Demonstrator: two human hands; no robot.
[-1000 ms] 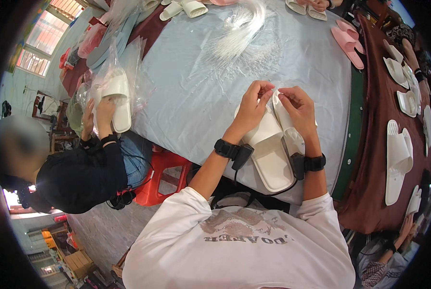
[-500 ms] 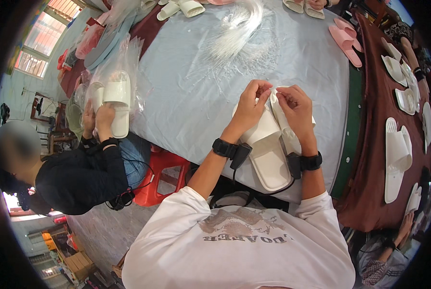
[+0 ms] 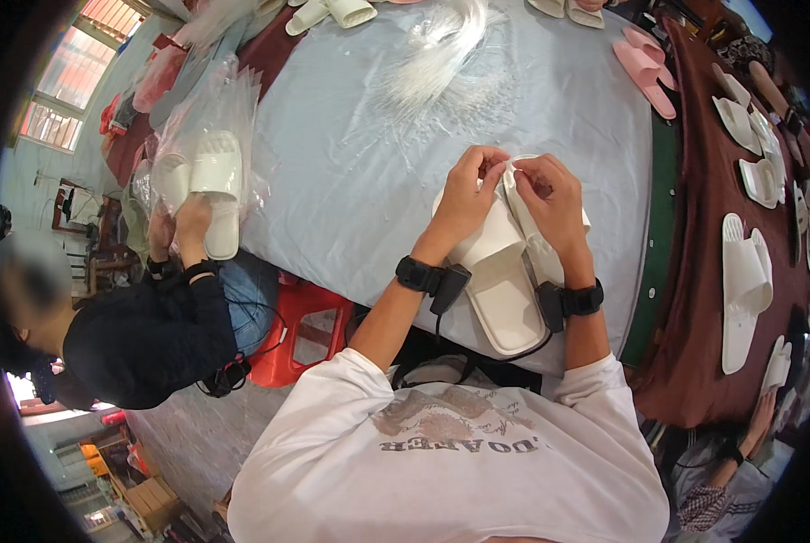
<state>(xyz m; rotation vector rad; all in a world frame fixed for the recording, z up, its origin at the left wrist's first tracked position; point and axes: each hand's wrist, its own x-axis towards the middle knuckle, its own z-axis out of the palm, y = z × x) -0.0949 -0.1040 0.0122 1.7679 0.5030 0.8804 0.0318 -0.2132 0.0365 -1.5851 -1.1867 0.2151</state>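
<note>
A pair of off-white slide slippers [image 3: 506,312] lies on the cloth-covered table in front of me, with the two slippers side by side and toes pointing away. Over their far end, my left hand [image 3: 466,197] is closed in a pinch, thumb against fingertips. Just beside it, my right hand [image 3: 552,196] pinches too, its fingertips almost touching the left ones. Something small and whitish shows between the fingertips, too small to name. My hands and wrists cover parts of both slippers.
A bundle of clear plastic strands [image 3: 445,68] lies farther back on the grey-blue tablecloth [image 3: 332,154]. To the left, a seated person holds white slippers [image 3: 217,172] in clear bags. Pink slippers [image 3: 644,71] are at the right edge; more white slippers [image 3: 745,290] lie on a brown-covered table.
My hands keep pinching over the slippers, with only slight finger movement. The view has shifted a little. The person on the left has the slippers farther inside the clear bag.
</note>
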